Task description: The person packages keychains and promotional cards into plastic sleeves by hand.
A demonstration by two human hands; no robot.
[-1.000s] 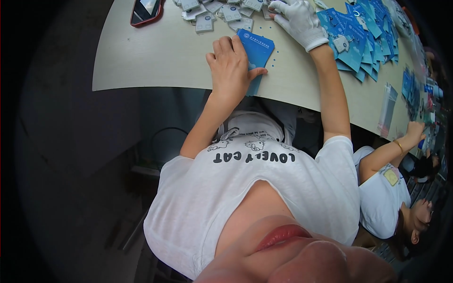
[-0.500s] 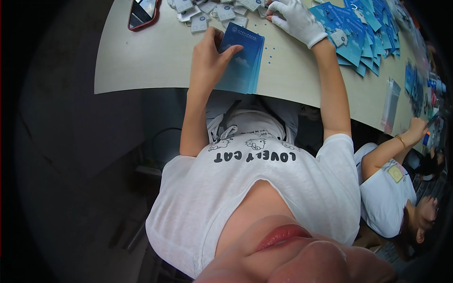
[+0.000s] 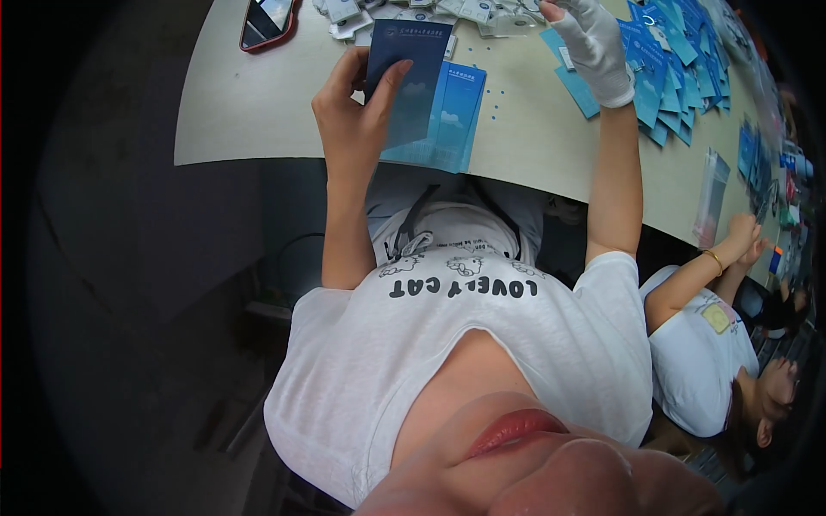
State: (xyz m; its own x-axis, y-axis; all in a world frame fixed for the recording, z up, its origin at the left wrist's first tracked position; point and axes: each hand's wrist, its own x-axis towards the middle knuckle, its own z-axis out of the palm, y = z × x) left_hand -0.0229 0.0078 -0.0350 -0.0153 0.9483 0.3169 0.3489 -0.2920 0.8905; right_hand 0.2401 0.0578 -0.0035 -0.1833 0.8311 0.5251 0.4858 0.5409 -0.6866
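Note:
My left hand (image 3: 357,103) is closed on a dark blue card (image 3: 411,77), thumb across its front, and holds it raised at a tilt. Under and beside that card, a stack of similar blue cards (image 3: 460,116) lies by the table's near edge. My right hand (image 3: 594,56), in a white glove with a bare thumb tip, is at the top of the view. Its thumb stands apart from the other fingers, whose tips are partly cut off by the picture's edge. Beside it are small white tags (image 3: 473,10) and a pile of blue cards (image 3: 667,69).
A phone in a red case (image 3: 268,24) lies at the far left of the table (image 3: 249,112). Small blue dots (image 3: 495,105) are scattered right of the stack. Clear plastic sleeves (image 3: 711,193) lie along the right edge. Another person (image 3: 697,335) works at the right.
My left hand has lifted the dark blue card off the stack and moved it up and left. My gloved right hand has moved right, away from the white tags toward the pile of cards.

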